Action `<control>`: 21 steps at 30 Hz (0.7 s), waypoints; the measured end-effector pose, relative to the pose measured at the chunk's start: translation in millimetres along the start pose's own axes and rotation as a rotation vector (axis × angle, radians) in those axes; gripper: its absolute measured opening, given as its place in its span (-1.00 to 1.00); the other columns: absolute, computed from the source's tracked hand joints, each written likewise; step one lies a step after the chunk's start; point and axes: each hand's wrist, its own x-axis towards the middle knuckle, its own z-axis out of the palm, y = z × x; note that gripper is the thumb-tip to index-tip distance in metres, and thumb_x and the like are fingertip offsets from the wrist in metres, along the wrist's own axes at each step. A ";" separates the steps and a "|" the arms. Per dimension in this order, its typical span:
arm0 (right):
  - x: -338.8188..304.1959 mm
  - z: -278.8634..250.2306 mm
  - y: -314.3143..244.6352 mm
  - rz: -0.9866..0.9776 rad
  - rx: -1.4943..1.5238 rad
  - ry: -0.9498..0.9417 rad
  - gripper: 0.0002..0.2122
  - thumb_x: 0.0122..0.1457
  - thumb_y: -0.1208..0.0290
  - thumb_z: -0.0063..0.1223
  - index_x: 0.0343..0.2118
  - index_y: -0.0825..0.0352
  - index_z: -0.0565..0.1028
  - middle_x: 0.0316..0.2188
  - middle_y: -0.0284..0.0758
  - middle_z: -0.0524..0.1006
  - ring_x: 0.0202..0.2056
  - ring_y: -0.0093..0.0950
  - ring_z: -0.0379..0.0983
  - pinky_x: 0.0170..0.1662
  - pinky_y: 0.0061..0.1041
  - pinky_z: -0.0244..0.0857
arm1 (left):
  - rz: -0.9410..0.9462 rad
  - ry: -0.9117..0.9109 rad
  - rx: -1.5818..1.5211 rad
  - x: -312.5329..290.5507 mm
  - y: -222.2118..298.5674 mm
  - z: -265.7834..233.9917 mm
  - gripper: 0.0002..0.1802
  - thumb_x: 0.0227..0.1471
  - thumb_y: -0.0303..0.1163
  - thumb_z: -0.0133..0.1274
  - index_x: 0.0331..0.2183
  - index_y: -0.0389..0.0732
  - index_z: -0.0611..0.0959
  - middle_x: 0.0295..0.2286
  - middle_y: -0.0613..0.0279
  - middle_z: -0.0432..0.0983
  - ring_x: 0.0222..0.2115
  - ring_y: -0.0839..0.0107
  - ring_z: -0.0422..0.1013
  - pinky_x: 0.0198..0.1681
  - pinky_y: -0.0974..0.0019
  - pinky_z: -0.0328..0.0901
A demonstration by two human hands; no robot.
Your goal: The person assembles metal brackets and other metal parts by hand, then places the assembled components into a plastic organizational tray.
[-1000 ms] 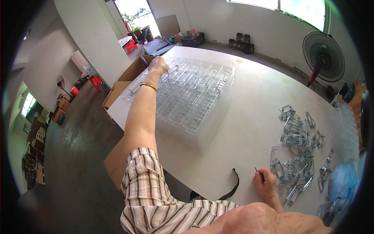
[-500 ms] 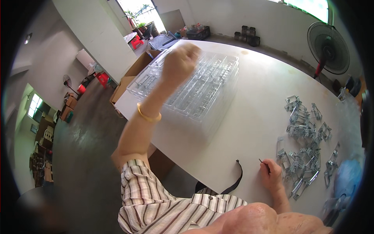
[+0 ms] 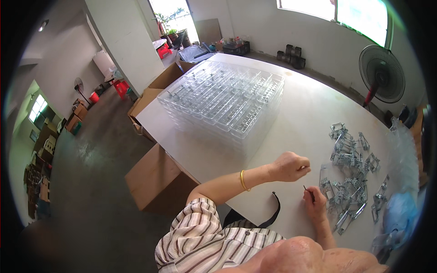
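My left hand, a gold bangle on its wrist, hovers over the white table just beyond my right hand. Its fingers are closed in a pinch, and anything between them is too small or hidden to make out. My right hand rests on the table, closed on a small dark thin piece whose tip sticks out past the thumb. To its right lies a loose pile of silvery metal brackets. A stack of clear plastic trays, with small metal parts in the compartments, stands at the far left.
A dark strap curls over the near table edge. Cardboard boxes stand along the left side. Clear and blue plastic bags lie at the right edge. A black fan stands beyond the far right corner.
My left hand has come back from above the tray stack, moving right and nearer, to beside my right hand. My right hand stays in place with its thin piece.
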 end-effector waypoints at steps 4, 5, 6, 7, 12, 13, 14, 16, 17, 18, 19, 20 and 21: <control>-2.1 0.1 -2.3 0.050 0.025 0.039 -0.99 0.28 0.58 -0.01 -0.28 0.35 0.42 -0.57 -0.38 0.49 -0.59 -0.64 0.38 -0.50 -0.61 0.29 | -0.305 0.074 -0.285 -9.5 -44.0 22.7 -0.78 0.10 -0.33 0.17 -0.41 -0.32 0.64 -0.57 0.10 0.55 -0.53 0.35 0.47 -0.43 0.27 0.34; -2.3 0.3 -4.6 0.083 0.030 0.041 -0.99 0.30 0.57 -0.03 -0.28 0.34 0.41 -0.58 -0.39 0.49 -0.61 -0.65 0.37 -0.52 -0.63 0.27 | -0.406 0.098 -0.432 -14.4 -54.7 30.0 -0.76 0.11 -0.30 0.17 -0.39 -0.32 0.65 -0.56 0.12 0.56 -0.53 0.43 0.45 -0.42 0.30 0.34; -2.6 -0.4 -5.4 0.078 0.024 0.035 -0.99 0.30 0.57 -0.03 -0.28 0.34 0.41 -0.58 -0.39 0.49 -0.61 -0.65 0.37 -0.52 -0.63 0.27 | -0.404 0.107 -0.435 -17.8 -63.7 39.5 -0.76 0.11 -0.30 0.17 -0.39 -0.32 0.65 -0.56 0.12 0.56 -0.53 0.43 0.45 -0.42 0.30 0.34; -1.6 -0.4 -6.6 0.148 0.051 0.046 -0.99 0.30 0.57 -0.05 -0.29 0.33 0.40 -0.58 -0.38 0.49 -0.61 -0.63 0.38 -0.51 -0.60 0.28 | -0.435 0.092 -0.451 -21.9 -69.4 45.7 -0.75 0.13 -0.29 0.16 -0.38 -0.32 0.65 -0.56 0.12 0.56 -0.52 0.47 0.43 -0.41 0.30 0.34; -2.2 -0.7 3.5 0.225 0.054 0.079 -0.96 0.34 0.54 -0.12 -0.28 0.32 0.37 -0.58 -0.38 0.49 -0.63 -0.64 0.36 -0.54 -0.60 0.26 | -0.399 0.058 -0.477 -21.2 -71.0 51.6 -0.75 0.16 -0.30 0.11 -0.33 -0.33 0.65 -0.49 0.06 0.59 -0.47 0.38 0.48 -0.34 0.27 0.37; -3.0 -0.5 4.9 0.238 0.054 0.099 -0.95 0.35 0.54 -0.13 -0.28 0.32 0.37 -0.58 -0.39 0.48 -0.63 -0.64 0.35 -0.55 -0.60 0.24 | -0.392 0.060 -0.491 -21.2 -71.2 52.3 -0.74 0.16 -0.29 0.10 -0.32 -0.33 0.65 -0.48 0.03 0.59 -0.46 0.34 0.50 -0.34 0.25 0.37; -2.7 0.1 5.2 0.250 0.055 0.120 -0.94 0.36 0.53 -0.14 -0.29 0.32 0.37 -0.59 -0.40 0.47 -0.63 -0.64 0.33 -0.56 -0.60 0.23 | -0.393 0.074 -0.493 -21.8 -72.8 51.3 -0.74 0.16 -0.29 0.10 -0.32 -0.33 0.65 -0.48 0.03 0.59 -0.46 0.34 0.50 -0.34 0.25 0.37; 0.0 1.8 4.7 0.249 0.014 0.118 -0.95 0.36 0.53 -0.14 -0.28 0.32 0.36 -0.59 -0.41 0.46 -0.64 -0.65 0.33 -0.56 -0.60 0.23 | -0.383 0.033 -0.542 -21.3 -73.9 46.2 -0.73 0.16 -0.29 0.10 -0.32 -0.34 0.65 -0.49 0.02 0.59 -0.46 0.33 0.50 -0.34 0.24 0.37; 2.5 2.3 4.1 0.252 -0.019 0.126 -0.95 0.36 0.53 -0.14 -0.28 0.32 0.36 -0.59 -0.42 0.45 -0.64 -0.65 0.32 -0.56 -0.60 0.22 | -0.364 0.050 -0.558 -21.3 -76.4 45.9 -0.73 0.16 -0.28 0.09 -0.32 -0.33 0.64 -0.48 0.01 0.59 -0.46 0.29 0.50 -0.34 0.21 0.37; 2.3 2.2 2.8 0.250 -0.028 0.122 -0.95 0.36 0.53 -0.14 -0.28 0.32 0.36 -0.59 -0.42 0.45 -0.64 -0.65 0.32 -0.56 -0.60 0.22 | -0.361 0.058 -0.564 -20.9 -76.0 47.1 -0.73 0.16 -0.28 0.09 -0.32 -0.33 0.64 -0.48 0.01 0.59 -0.46 0.29 0.50 -0.34 0.21 0.37; 2.1 2.5 0.8 0.262 -0.054 0.139 -0.96 0.36 0.53 -0.14 -0.27 0.32 0.36 -0.59 -0.42 0.45 -0.64 -0.65 0.32 -0.56 -0.61 0.21 | -0.353 0.055 -0.556 -19.9 -75.0 48.6 -0.74 0.16 -0.29 0.09 -0.32 -0.33 0.64 -0.48 -0.01 0.58 -0.46 0.26 0.50 -0.33 0.20 0.37; 2.4 2.2 0.1 0.274 -0.079 0.158 -0.96 0.36 0.53 -0.14 -0.26 0.32 0.36 -0.59 -0.42 0.44 -0.63 -0.66 0.32 -0.56 -0.61 0.21 | -0.344 0.052 -0.548 -18.1 -75.3 49.2 -0.75 0.15 -0.29 0.09 -0.32 -0.32 0.64 -0.48 -0.02 0.58 -0.46 0.23 0.51 -0.33 0.19 0.38; 0.1 2.6 2.1 0.274 -0.085 0.147 -0.96 0.36 0.53 -0.14 -0.26 0.32 0.36 -0.59 -0.42 0.44 -0.63 -0.66 0.32 -0.56 -0.61 0.21 | -0.349 0.062 -0.554 -20.0 -75.1 50.2 -0.75 0.15 -0.29 0.09 -0.32 -0.32 0.64 -0.48 -0.02 0.58 -0.46 0.23 0.51 -0.33 0.19 0.38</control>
